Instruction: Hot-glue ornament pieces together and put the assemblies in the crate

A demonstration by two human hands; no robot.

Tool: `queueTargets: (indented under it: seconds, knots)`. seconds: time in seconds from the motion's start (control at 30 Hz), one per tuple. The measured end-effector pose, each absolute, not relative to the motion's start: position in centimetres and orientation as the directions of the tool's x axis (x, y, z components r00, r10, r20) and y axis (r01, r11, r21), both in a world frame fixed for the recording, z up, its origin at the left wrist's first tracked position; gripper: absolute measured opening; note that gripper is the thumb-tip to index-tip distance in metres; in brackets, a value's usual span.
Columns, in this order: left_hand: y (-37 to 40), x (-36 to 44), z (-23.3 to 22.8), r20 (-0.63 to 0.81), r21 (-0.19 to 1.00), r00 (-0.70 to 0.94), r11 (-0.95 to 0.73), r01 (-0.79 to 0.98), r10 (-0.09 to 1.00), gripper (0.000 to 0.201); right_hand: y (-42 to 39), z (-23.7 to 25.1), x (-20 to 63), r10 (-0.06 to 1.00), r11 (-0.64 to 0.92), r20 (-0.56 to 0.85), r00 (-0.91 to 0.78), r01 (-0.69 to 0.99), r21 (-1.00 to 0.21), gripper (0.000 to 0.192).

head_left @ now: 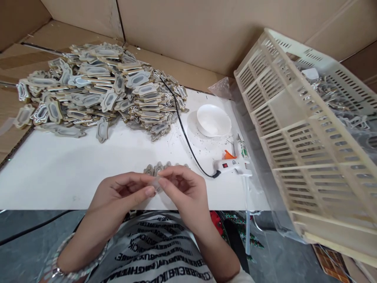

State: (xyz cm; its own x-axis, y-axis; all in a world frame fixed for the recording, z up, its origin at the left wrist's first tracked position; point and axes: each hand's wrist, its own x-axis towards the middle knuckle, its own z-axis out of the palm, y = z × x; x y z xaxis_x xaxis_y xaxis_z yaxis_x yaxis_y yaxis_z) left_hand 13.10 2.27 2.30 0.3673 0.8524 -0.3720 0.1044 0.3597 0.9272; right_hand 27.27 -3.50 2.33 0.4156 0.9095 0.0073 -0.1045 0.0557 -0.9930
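Down at the bottom centre of the frame, my left hand [119,192] and my right hand [182,188] meet fingertip to fingertip, both pinched on a small clear piece [156,183] that is too tiny and pale to make out properly. My fingers are curled close, thumbs pressed in. Just above them, partly hidden behind my knuckles, lies a flat ornate plaque [156,169], grey-faced with a scalloped edge; only its top rim shows. It rests on the white tabletop [59,173], smooth and matte. Right of centre lies a white glue gun [232,165] with an orange trigger, its black cord [184,133] running up toward the upper left. Beyond it sits a round white bowl [213,120]. Across the upper left spreads a heap of plaques [97,90], layered and wood-edged. At the right, a cream slatted plastic crate [309,129] tilts, cut off by the frame edge.
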Motion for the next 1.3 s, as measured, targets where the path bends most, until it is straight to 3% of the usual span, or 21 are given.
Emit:
queueTargets:
  seconds: [0.2, 0.3, 0.43, 0.67, 0.9, 1.1, 1.2, 1.3]
  knots:
    - [2.0, 12.6, 2.5, -0.375, 0.927, 0.228, 0.372, 0.057, 0.899, 0.025, -3.3, 1.9, 27.6, 0.888, 0.066, 0.018, 0.460, -0.088, -0.994, 0.006]
    - [2.4, 11.9, 2.2, -0.303, 0.952, 0.066, 0.298, 0.070, 0.951, 0.026, -2.9, 1.7, 28.2, 0.886, 0.086, 0.125, 0.447, 0.107, -0.990, 0.008]
    - [3.2, 10.8, 1.5, -0.181, 0.980, -0.112, 0.189, 0.068, 0.977, 0.028, -2.3, 1.6, 28.6, 0.926, 0.067, 0.213, 0.311, 0.420, -0.905, 0.016]
    - [3.3, 9.8, 1.2, -0.110, 0.992, -0.159, 0.118, 0.042, 0.981, 0.022, -2.0, 1.7, 28.1, 0.980, 0.047, 0.151, 0.131, 0.583, -0.811, 0.019]
    - [3.1, 9.0, 0.9, -0.145, 0.973, -0.151, 0.168, 0.155, 0.978, 0.028, -1.8, 2.3, 28.2, 0.995, 0.001, 0.065, 0.076, 0.640, -0.768, 0.013]
    - [2.4, 7.9, 0.9, -0.248, 0.908, -0.037, 0.245, 0.341, 0.968, 0.029, -1.3, 2.2, 28.1, 0.997, 0.027, 0.072, 0.042, 0.650, -0.759, 0.013]
    - [2.3, 7.7, 1.6, -0.230, 0.899, 0.082, 0.180, 0.398, 0.970, 0.022, -1.2, 2.3, 28.0, 0.998, -0.009, 0.039, 0.058, 0.651, -0.759, 0.013]
    - [2.5, 7.3, 2.1, -0.131, 0.867, 0.319, -0.048, 0.495, 0.939, 0.015, -1.3, 2.4, 27.9, 0.998, -0.037, 0.007, 0.065, 0.648, -0.761, 0.014]
